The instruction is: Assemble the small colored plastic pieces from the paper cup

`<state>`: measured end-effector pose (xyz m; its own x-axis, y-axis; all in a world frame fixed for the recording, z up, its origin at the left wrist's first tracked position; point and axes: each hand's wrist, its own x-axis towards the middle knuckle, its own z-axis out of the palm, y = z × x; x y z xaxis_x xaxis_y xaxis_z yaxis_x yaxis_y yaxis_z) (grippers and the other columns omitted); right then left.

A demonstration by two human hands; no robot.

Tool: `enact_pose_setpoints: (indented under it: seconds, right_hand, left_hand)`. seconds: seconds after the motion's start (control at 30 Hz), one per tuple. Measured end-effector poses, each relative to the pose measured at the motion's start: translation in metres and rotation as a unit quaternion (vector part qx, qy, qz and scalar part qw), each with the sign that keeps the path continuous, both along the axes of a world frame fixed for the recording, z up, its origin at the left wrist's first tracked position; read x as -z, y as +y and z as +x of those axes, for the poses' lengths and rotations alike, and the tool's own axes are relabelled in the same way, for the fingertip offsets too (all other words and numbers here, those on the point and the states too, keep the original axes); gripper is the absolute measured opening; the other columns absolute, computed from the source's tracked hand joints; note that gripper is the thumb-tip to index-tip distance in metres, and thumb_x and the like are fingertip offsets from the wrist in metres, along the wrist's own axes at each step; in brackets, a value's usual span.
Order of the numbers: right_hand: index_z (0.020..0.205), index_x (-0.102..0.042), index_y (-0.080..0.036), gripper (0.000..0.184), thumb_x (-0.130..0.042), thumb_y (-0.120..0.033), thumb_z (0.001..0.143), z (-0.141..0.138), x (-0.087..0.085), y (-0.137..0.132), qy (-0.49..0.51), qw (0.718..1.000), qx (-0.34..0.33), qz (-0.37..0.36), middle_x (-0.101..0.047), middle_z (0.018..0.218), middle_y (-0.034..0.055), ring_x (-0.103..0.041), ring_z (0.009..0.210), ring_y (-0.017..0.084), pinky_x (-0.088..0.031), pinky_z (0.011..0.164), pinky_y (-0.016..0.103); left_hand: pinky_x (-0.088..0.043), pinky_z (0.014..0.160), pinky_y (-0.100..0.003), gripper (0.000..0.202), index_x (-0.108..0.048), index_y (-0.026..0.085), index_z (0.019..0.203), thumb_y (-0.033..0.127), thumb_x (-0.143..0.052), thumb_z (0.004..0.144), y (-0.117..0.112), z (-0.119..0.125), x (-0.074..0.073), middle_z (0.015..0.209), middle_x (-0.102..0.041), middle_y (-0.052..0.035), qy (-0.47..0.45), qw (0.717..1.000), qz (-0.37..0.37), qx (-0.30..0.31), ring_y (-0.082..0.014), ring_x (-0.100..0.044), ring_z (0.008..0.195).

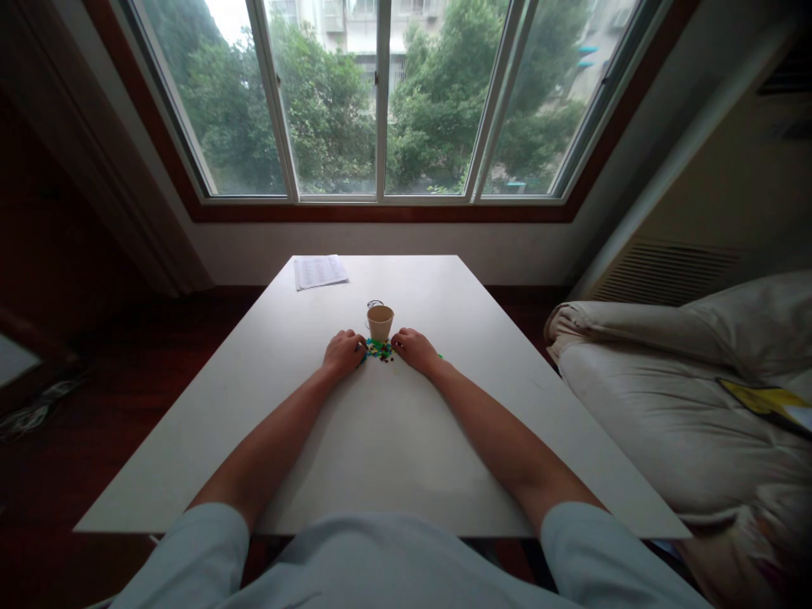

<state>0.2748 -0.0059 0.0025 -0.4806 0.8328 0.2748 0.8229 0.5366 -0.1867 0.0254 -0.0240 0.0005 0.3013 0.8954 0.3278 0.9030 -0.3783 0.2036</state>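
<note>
A tan paper cup [381, 328] stands upright on the white table [361, 448]. Small green, blue, yellow and dark pieces [380, 349] lie in a loose heap at its near side, too tiny to name. My left hand [346, 351] rests at the left edge of the heap, fingers curled down and closed. From the right, my right hand [414, 344] reaches the heap's other edge with its fingertips drawn together. What either hand pinches, if anything, is too small to make out. Some pieces may be hidden beneath the fingers.
Behind the cup lies a thin dark looped item [375, 302]. Printed sheets of paper [320, 271] are at the table's far left corner. A padded beige sofa [647, 406] stands beyond the right edge, and a window [381, 110] is past the far edge.
</note>
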Motion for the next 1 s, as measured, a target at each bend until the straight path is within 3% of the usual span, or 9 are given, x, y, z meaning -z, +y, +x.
enact_pose_setpoints:
  seconds: [0.23, 0.37, 0.63, 1.0]
  right_hand:
    - [0.11, -0.078, -0.021, 0.02, -0.064, -0.019, 0.095, 0.007, 0.01, 0.007, 0.038, 0.999, -0.037, -0.001, -0.069, 0.102, 0.0066, -0.063, 0.095, 0.018, -0.045, 0.086, 0.026]
    - [0.104, -0.078, -0.021, 0.019, -0.063, -0.016, 0.093, 0.005, 0.009, 0.006, 0.042, 0.997, -0.057, -0.001, -0.069, 0.101, 0.0068, -0.062, 0.094, 0.018, -0.045, 0.084, 0.026]
    - [0.099, -0.076, -0.019, 0.017, -0.06, -0.016, 0.095, 0.004, 0.012, 0.008, 0.041, 0.997, -0.065, 0.006, -0.069, 0.1, 0.0075, -0.062, 0.093, 0.018, -0.044, 0.083, 0.026]
    - [0.091, -0.072, -0.018, 0.014, -0.059, -0.014, 0.094, 0.005, 0.015, 0.01, 0.09, 0.993, -0.071, 0.042, -0.066, 0.095, 0.0071, -0.058, 0.09, 0.019, -0.044, 0.083, 0.028]
  left_hand:
    - [-0.047, 0.09, -0.034, 0.024, -0.078, 0.024, 0.107, 0.033, -0.057, 0.097, 0.0, -0.002, -0.005, 0.104, -0.07, -0.0082, -0.007, 1.0, -0.004, 0.016, -0.0233, -0.06, 0.101]
    - [-0.047, 0.083, -0.031, 0.026, -0.076, 0.025, 0.108, 0.036, -0.055, 0.099, -0.001, -0.005, -0.01, 0.101, -0.073, -0.0065, 0.003, 0.999, -0.039, 0.014, -0.0219, -0.063, 0.096]
    - [-0.047, 0.081, -0.029, 0.026, -0.076, 0.026, 0.107, 0.037, -0.054, 0.099, -0.005, -0.002, -0.015, 0.103, -0.075, -0.0055, 0.008, 0.999, -0.048, -0.012, -0.0216, -0.066, 0.097]
    - [-0.046, 0.078, -0.03, 0.025, -0.076, 0.027, 0.108, 0.035, -0.053, 0.099, -0.011, 0.003, -0.018, 0.105, -0.075, -0.005, 0.026, 0.999, -0.038, 0.003, -0.0211, -0.067, 0.096]
